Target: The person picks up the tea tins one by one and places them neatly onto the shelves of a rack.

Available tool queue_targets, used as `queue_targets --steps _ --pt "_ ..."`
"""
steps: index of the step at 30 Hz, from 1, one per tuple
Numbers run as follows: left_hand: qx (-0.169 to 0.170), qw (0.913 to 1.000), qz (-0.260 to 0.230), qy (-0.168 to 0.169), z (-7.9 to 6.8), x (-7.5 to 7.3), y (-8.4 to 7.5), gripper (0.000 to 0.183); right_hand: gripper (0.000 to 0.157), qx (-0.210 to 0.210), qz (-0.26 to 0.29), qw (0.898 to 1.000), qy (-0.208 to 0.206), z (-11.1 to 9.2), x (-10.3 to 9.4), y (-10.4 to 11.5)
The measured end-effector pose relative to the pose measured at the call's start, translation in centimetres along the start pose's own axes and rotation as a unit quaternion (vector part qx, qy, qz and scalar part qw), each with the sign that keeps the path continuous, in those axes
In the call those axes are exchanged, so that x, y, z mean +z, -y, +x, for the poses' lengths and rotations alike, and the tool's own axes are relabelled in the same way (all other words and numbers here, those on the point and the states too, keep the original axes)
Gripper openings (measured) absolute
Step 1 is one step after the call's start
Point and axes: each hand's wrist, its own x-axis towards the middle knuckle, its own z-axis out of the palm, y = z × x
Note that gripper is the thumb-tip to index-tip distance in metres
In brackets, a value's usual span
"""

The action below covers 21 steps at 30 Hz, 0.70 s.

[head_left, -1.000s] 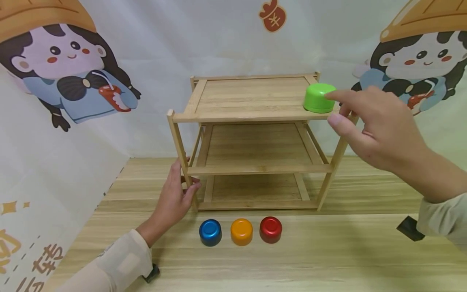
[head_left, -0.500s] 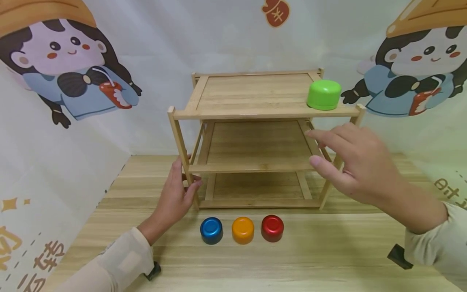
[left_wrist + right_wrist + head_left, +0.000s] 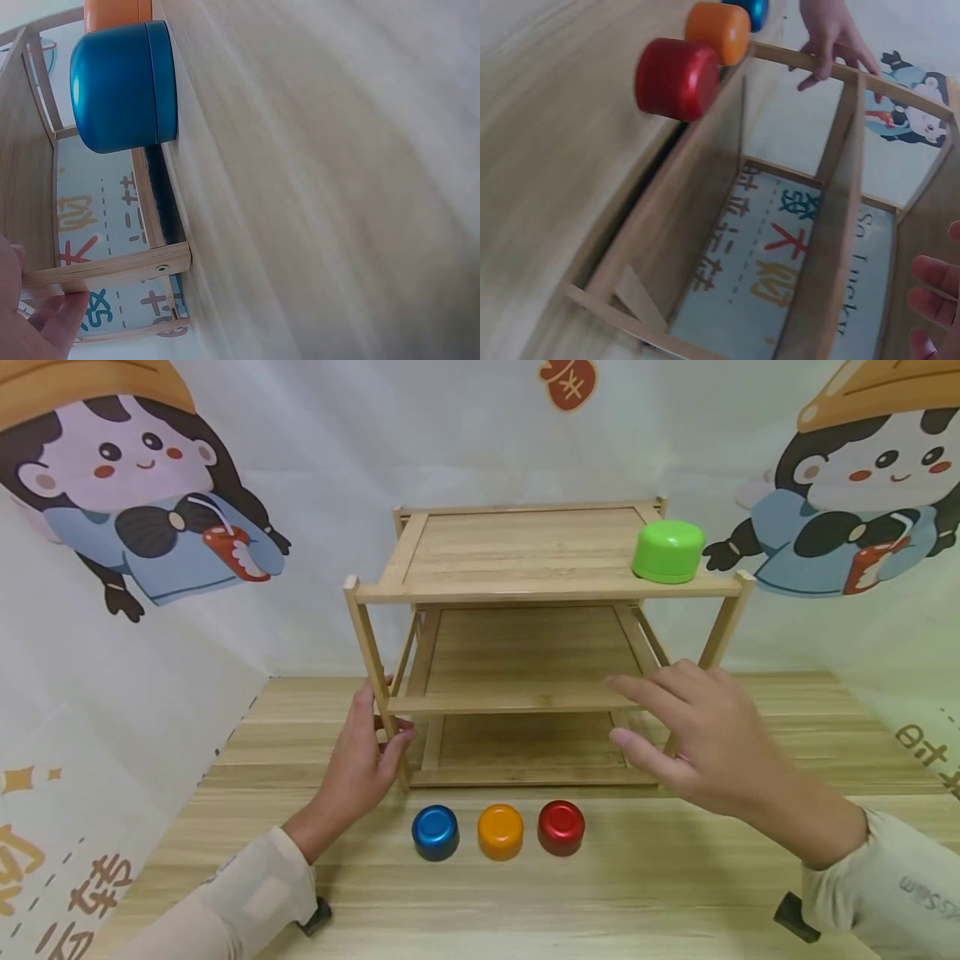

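My left hand (image 3: pixel 360 756) grips the front left leg of a three-tier wooden shelf (image 3: pixel 525 556); in the left wrist view its fingers (image 3: pixel 64 322) wrap that leg (image 3: pixel 120 268). My right hand (image 3: pixel 697 735) hovers before the shelf's right side, fingers loosely spread and holding nothing. On the top tier, at the front right corner, stands a small green round canister (image 3: pixel 669 552). Three similar canisters line up on the table before the shelf: blue (image 3: pixel 435 832), orange (image 3: pixel 500 832) and red (image 3: pixel 561 828). The right wrist view shows the red canister (image 3: pixel 676 79) beside the shelf's bottom tier.
A pale wood-grain table (image 3: pixel 637 885) carries everything. Behind and beside it hangs a white backdrop (image 3: pixel 480 435) printed with cartoon figures and lettering. The shelf's middle tier (image 3: pixel 525 652) and bottom tier (image 3: pixel 525 745) face the front.
My right hand has left the green canister and come down and left, toward the front of the middle tier. The left hand keeps its hold on the leg. The head view has shifted slightly.
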Motion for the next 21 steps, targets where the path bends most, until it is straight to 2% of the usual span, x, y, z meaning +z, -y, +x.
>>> queue_targets --steps 6,21 --pt "-0.004 1.0000 0.000 0.004 0.0 0.0 -0.2 0.077 0.058 -0.004 0.003 1.000 0.009 -1.1 1.6 0.6" --pt "-0.009 0.9999 0.005 0.006 0.1 0.0 -0.3 0.077 0.055 -0.019 0.000 0.999 0.032 -3.2 5.3 1.8"
